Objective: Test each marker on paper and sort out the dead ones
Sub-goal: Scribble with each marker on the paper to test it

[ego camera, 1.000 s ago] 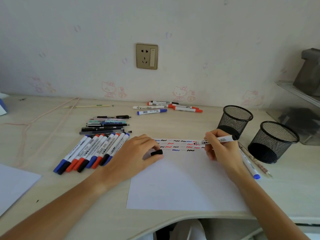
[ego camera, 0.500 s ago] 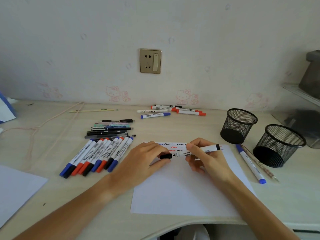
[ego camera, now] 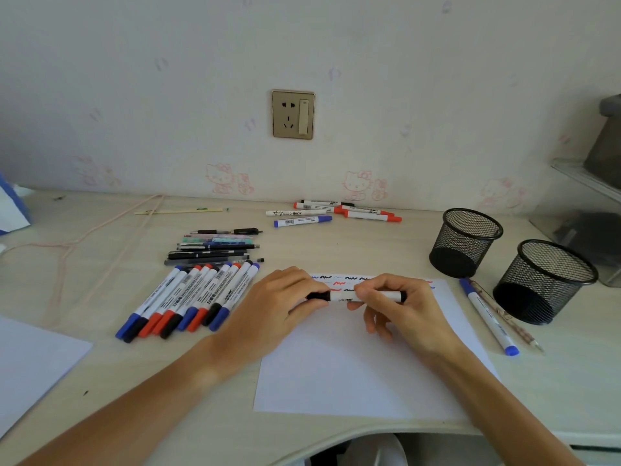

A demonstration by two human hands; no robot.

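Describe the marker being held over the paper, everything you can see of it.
The marker is a slim white plastic barrel with small dark print and black ends. It lies level, crosswise, just above the white paper. The left hand pinches its black cap end; the right hand grips the barrel. The cap looks seated.

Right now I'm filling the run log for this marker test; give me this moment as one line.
stage: capping | left hand: grips black cap | right hand: holds black marker | over: test paper | mesh cups: look empty
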